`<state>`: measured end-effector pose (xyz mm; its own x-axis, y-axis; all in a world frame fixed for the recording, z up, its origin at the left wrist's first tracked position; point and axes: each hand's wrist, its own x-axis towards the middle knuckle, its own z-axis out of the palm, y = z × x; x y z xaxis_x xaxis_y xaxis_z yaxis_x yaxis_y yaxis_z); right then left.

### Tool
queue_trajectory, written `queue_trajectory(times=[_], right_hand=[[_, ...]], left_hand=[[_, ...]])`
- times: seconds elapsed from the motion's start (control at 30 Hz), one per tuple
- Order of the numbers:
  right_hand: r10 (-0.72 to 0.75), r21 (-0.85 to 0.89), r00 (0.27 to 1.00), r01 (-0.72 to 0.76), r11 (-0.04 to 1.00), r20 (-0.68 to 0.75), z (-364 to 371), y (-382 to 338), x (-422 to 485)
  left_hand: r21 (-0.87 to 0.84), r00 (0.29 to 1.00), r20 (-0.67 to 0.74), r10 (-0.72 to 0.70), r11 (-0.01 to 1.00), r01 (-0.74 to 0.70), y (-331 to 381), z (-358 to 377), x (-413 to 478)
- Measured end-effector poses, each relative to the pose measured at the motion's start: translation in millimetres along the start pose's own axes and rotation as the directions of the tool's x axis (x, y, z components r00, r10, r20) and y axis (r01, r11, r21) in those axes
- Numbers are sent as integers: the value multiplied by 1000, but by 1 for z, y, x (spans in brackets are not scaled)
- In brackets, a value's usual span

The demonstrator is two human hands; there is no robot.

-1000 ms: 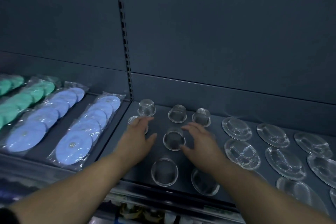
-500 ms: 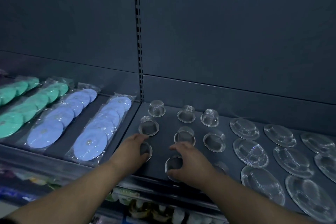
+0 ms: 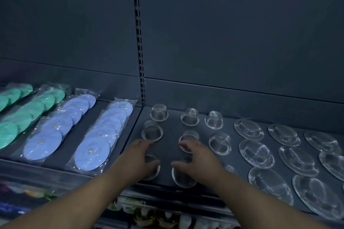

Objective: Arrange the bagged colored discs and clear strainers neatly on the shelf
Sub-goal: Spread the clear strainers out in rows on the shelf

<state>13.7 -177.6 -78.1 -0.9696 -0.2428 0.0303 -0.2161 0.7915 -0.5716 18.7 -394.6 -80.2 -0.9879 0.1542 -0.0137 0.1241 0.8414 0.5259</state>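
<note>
Small mesh strainers (image 3: 219, 143) in rows at shelf (image 3: 171, 130) left end, front edge. Left grip (image 3: 137, 161) covers one, hold unclear, cannot tell; right grip (image 3: 201, 161) released, fingers spread. Probably light, thin, easily dented: pinch by rim.

- Small cup strainers (image 3: 213, 120): nine, three rows of three.
- Wide flat strainers (image 3: 248, 129): at least eight; the right edge cuts the view.
- Rows of blue bagged discs (image 3: 104, 132): two.
- Rows of green bagged discs (image 3: 28, 115): two.

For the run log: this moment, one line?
left hand: over front-left strainer | right hand: over front-middle strainer | grip: unclear
</note>
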Motion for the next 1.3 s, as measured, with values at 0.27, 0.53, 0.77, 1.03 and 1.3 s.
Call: queue_trajectory(times=[0.27, 0.53, 0.77, 1.03, 1.3], right_hand=[[128, -110, 988, -138, 984, -91, -18, 15, 41], [160, -150, 987, -154, 977, 33, -12, 15, 59], [164, -150, 985, -154, 977, 56, -15, 14, 63], [125, -97, 989, -117, 988, 81, -18, 22, 70], [170, -24, 976, -175, 984, -136, -33, 38, 111]], left_hand=[[41, 995, -102, 3, 999, 2, -12, -9, 69], [4, 1000, 20, 17, 1000, -17, -24, 0, 84], [14, 999, 10, 41, 999, -41, -26, 3, 71], [-17, 999, 23, 42, 999, -42, -21, 0, 82], [16, 991, -126, 48, 999, -46, -8, -7, 142]])
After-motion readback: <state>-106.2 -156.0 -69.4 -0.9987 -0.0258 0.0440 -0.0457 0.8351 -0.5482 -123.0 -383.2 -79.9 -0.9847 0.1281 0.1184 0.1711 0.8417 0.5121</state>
